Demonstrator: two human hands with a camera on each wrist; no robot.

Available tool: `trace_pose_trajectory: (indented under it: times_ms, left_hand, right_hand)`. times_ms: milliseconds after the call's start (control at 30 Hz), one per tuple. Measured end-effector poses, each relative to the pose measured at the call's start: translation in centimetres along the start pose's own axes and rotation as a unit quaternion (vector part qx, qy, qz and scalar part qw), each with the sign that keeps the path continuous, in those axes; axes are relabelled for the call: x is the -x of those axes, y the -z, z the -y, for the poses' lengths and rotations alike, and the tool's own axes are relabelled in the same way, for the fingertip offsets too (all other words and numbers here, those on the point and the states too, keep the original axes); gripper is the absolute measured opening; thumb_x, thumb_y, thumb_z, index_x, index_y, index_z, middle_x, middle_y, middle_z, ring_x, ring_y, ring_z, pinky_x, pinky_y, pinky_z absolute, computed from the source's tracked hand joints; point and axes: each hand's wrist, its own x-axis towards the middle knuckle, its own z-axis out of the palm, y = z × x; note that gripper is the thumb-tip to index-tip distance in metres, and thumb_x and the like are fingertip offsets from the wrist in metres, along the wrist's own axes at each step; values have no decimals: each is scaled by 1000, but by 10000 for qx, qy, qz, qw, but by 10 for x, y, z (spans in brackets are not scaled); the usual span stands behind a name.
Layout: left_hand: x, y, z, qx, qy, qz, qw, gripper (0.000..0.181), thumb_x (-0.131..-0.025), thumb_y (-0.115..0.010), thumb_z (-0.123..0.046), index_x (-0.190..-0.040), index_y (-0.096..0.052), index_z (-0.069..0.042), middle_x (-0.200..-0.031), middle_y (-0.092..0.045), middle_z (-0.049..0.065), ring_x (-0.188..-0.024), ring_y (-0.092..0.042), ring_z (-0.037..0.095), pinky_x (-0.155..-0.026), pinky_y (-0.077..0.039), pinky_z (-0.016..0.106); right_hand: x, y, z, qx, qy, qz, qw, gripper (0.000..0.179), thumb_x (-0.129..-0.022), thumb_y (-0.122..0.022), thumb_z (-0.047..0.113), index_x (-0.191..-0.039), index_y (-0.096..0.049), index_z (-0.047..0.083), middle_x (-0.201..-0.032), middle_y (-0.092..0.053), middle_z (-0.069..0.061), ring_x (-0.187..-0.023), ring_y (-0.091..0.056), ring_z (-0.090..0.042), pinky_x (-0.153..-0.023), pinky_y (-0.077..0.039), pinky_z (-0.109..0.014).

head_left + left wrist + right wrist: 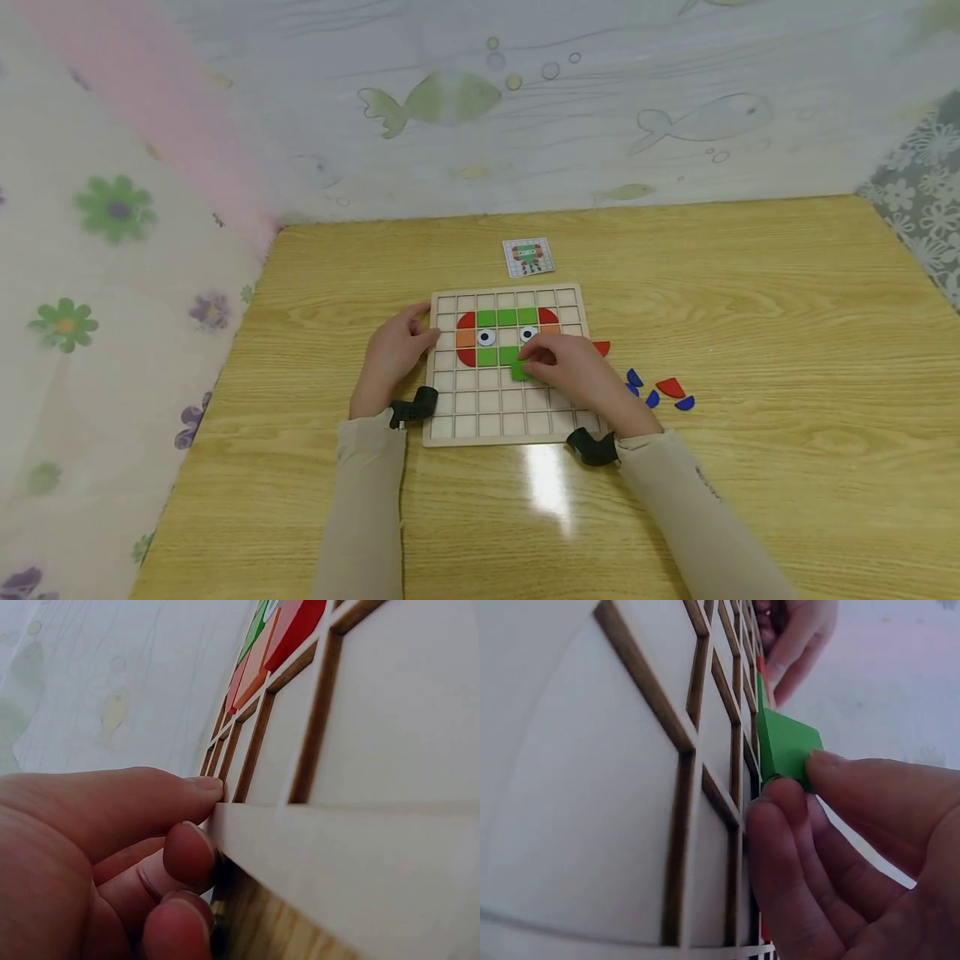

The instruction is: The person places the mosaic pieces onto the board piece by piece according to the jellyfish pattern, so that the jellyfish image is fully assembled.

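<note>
My right hand [581, 371] pinches a green square tile [786, 742] between thumb and fingertips, tilted close over the wooden grid board [467, 403]. It overlaps the cells just below the lower green row in the head view. My left hand [393, 357] grips the board's left edge, the thumb [201, 786] on the rim and curled fingers against the side. Set in the board are green squares [507, 317], red quarter-round pieces [467, 320], orange squares [466, 338] and two round eye pieces [486, 337]. Part of the right side is hidden behind my right hand.
A small pattern card [528, 257] lies behind the board. To the right are several blue half-round pieces [684, 403], a red piece [671, 388] and another red piece [602, 347] by the board's edge. A patterned wall borders the wooden table [795, 333].
</note>
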Motion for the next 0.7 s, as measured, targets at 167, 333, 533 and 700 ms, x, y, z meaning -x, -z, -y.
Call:
trace_pose_trajectory:
  times_ms: [167,333,533,700]
  left_hand:
    - [1,1,-2,33,68,16,10000,51,-87,-56,-32,-134,-42,-20,-78,-56,1,-57,-51,18,-53,-39,31]
    - [1,1,0,35,77,-44,10000,51,-86,-56,-32,-133,-42,-20,-77,-55,1,-58,-51,18,-53,-39,31]
    - [2,0,0,-5,91,16,10000,51,-87,-56,-33,-133,-42,-20,-79,-56,1,-58,-50,18,-54,-39,31]
    - [0,0,0,-3,76,-16,10000,51,-86,-56,-33,-133,-42,-20,-79,-55,1,-59,-50,18,-53,-39,31]
  right_hand:
    - [0,-3,5,73,-175,78,9998,10,-84,-62,19,-93,-64,17,-82,-59,7,-75,-53,-9,-70,-43,-28]
    - [-2,-8,14,287,-286,-38,9992,10,-83,-62,19,-93,-65,16,-81,-59,7,-73,-52,-10,-69,-43,-28]
    - [-2,-13,20,637,-254,-86,9976,9,-83,-64,18,-91,-66,17,-79,-59,8,-72,-52,-8,-67,-43,-26]
    - [-4,-15,21,948,-155,-163,9952,8,-81,-66,18,-88,-67,16,-80,-57,7,-71,-51,-9,-66,-42,-27]
